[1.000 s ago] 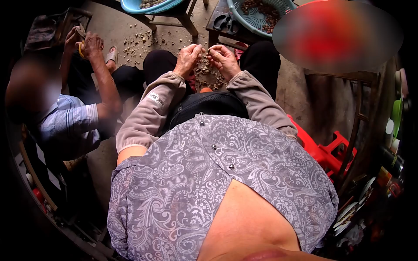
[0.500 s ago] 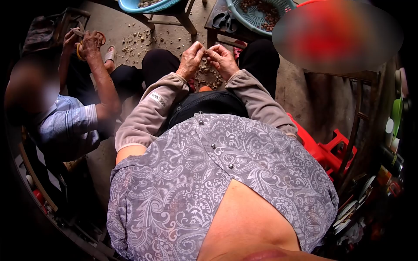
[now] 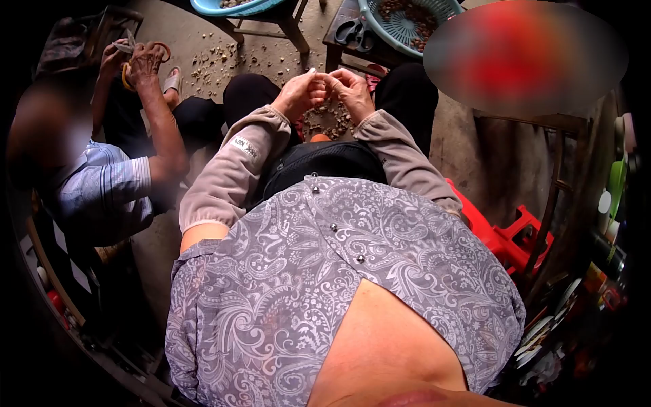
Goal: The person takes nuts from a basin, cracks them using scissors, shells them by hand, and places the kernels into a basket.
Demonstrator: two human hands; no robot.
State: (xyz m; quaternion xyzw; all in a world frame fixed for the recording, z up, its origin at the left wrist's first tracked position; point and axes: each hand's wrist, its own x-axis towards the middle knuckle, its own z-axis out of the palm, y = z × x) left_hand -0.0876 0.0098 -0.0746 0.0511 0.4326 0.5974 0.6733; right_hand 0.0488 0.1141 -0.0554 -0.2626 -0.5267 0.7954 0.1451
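At 10 o'clock, a co-worker's hand [image 3: 144, 64] holds metal scissors with orange-yellow handles [image 3: 125, 48], blades parted. Small, pale, broken fragments [image 3: 224, 64] lie scattered over the grey concrete floor at 11 o'clock. Between 11 and 12, a round blue plastic basin [image 3: 261, 8] sits on a dark wooden stool [image 3: 293, 32].

Near 12 o'clock, the bare left hand [image 3: 298, 93] and right hand [image 3: 351, 93] meet above the black-trousered lap, both wrists in grey-brown fabric sleeves [image 3: 258, 139]. 1 second ago a gap separates them, with a small dark piece at the right fingertips; now the fingertips come together and hide that spot. I cannot tell whether either is clamped on the piece, but the change suggests both hands now work at 1 point. More fragments lie below them, between the knees.

Just past 12, black-handled scissors [image 3: 357, 30] rest on a dark wooden bench [image 3: 339, 49], beside a light-blue slotted plastic basket [image 3: 404, 24] at 1 o'clock holding small brown pieces [image 3: 427, 27]. Just past 3 o'clock stands a red plastic stool [image 3: 498, 234].
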